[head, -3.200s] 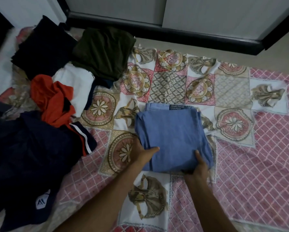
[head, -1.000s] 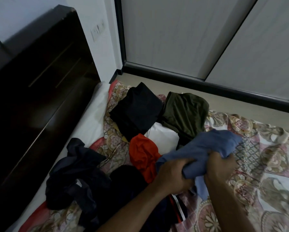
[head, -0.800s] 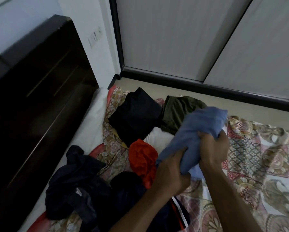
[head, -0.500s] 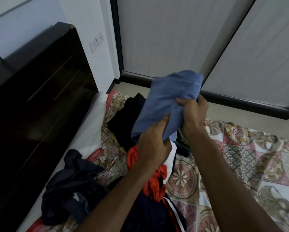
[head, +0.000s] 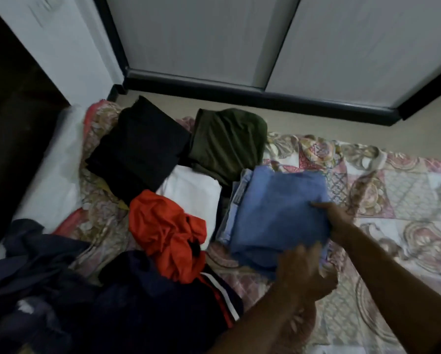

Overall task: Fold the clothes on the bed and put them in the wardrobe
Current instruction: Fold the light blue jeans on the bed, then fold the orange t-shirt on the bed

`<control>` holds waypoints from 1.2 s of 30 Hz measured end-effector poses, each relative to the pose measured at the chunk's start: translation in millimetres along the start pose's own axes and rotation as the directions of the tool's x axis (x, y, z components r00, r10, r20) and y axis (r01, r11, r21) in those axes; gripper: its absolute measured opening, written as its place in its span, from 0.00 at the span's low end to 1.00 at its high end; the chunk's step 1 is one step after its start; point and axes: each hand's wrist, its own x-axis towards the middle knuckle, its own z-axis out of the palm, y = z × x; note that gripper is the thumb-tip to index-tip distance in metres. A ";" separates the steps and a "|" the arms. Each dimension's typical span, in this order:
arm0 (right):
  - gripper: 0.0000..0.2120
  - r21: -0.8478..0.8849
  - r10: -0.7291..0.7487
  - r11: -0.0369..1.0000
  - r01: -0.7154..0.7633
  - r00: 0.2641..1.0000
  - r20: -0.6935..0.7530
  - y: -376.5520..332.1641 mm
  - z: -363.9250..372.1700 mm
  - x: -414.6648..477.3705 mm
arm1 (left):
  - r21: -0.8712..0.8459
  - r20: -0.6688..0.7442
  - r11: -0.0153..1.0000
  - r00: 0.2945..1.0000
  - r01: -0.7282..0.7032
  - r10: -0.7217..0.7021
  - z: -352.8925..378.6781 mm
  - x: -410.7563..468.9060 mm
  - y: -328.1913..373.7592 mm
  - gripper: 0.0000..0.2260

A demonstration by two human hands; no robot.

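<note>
— Two grips on one piece?
— Yes. The right grip [head: 334, 221] pinches the right edge of the blue folded garment [head: 278, 213], thumb on top. The left grip [head: 303, 272] is at its near edge, too blurred to tell whether it is clamped or loose.
— Where is the piece?
— Down at the bed cover [head: 393, 187], just right of the white garment [head: 191, 190], near the olive garment [head: 227, 141].
— Further out?
— Orange garment [head: 165, 226] crumpled against a navy heap [head: 150, 302], black garment [head: 140, 152] far left, wardrobe doors [head: 201, 39] closed beyond.

Four folded garments are counted: black [head: 140, 154], olive [head: 227, 141], white [head: 191, 191], blue [head: 278, 215]. Three crumpled ones are seen: orange [head: 165, 231], striped navy [head: 163, 305], dark grey [head: 28, 267]. Two hands are shown: left hand [head: 301, 273], right hand [head: 338, 221].
</note>
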 end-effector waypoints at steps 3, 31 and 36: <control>0.22 -0.105 -0.132 0.986 0.126 0.990 -0.044 52.6 -21.4 43.2 | 0.004 -0.146 0.999 0.989 0.039 -0.038 39.0 14.2 -56.1 0.19; 0.23 -0.580 -0.406 0.407 0.706 0.709 0.577 117.3 235.3 -72.1 | 0.077 -0.181 0.675 0.676 0.734 -0.715 -74.8 -118.9 -203.5 0.29; 0.08 -0.375 -0.548 0.511 0.774 0.629 0.552 100.5 247.4 -103.6 | -0.037 -0.233 0.703 0.678 0.710 -0.697 -89.2 -120.2 -195.8 0.12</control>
